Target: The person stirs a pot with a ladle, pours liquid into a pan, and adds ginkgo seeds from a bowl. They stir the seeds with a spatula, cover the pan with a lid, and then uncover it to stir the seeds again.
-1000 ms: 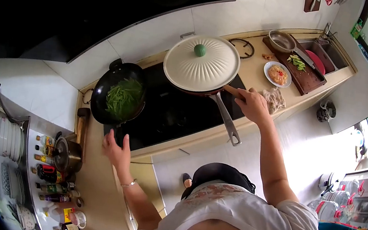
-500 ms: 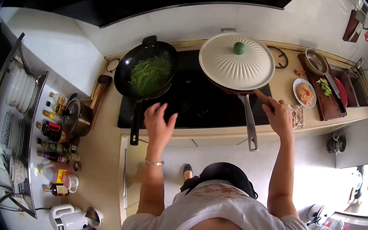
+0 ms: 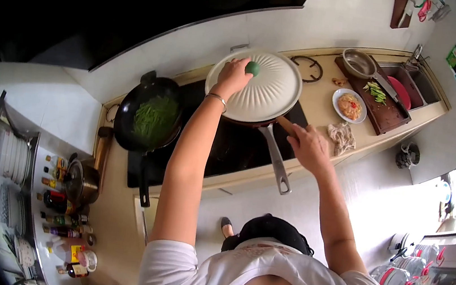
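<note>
My left hand (image 3: 234,76) reaches across the hob to the cream lid (image 3: 264,98), its fingers closed at the round green knob (image 3: 253,68). The lid sits over a pan whose metal handle (image 3: 277,160) points toward me. My right hand (image 3: 311,148) is closed on a wooden handle (image 3: 286,126), whose far end goes out of sight at the lid's edge; what kind of utensil it is stays hidden. A dark wok (image 3: 128,121) with green vegetable strips (image 3: 154,119) in it stands left of the covered pan.
To the right are a plate of pinkish food (image 3: 349,106), a crumpled cloth (image 3: 342,138), a cutting board (image 3: 387,117) with chopped greens, a metal saucepan (image 3: 359,63) and the sink (image 3: 423,89). Sauce bottles (image 3: 62,218) and a lidded pot (image 3: 83,182) stand left.
My left hand has moved from near the wok's handle up to the lid's knob and closed there. My right hand stays at the wooden handle. The view has turned and shifted.
</note>
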`<action>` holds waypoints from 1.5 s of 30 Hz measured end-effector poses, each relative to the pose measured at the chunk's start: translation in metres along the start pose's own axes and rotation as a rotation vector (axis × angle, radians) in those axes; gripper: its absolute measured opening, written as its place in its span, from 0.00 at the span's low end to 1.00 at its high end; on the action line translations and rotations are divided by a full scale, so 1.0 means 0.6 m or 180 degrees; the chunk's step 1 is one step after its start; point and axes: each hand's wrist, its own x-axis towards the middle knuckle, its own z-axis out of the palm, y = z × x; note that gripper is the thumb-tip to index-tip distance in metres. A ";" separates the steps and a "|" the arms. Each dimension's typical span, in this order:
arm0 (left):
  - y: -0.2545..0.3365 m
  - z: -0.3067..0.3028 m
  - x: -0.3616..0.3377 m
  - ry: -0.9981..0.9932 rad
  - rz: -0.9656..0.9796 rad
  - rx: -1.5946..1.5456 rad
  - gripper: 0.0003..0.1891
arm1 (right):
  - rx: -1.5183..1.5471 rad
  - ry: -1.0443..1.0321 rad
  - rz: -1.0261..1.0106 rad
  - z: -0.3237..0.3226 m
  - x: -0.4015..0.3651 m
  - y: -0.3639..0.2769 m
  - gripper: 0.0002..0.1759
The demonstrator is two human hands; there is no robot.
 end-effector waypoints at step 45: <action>-0.006 0.036 0.005 0.0090 0.0120 0.0627 0.27 | 0.0275 0.0097 0.0137 -0.060 -0.016 0.007 0.11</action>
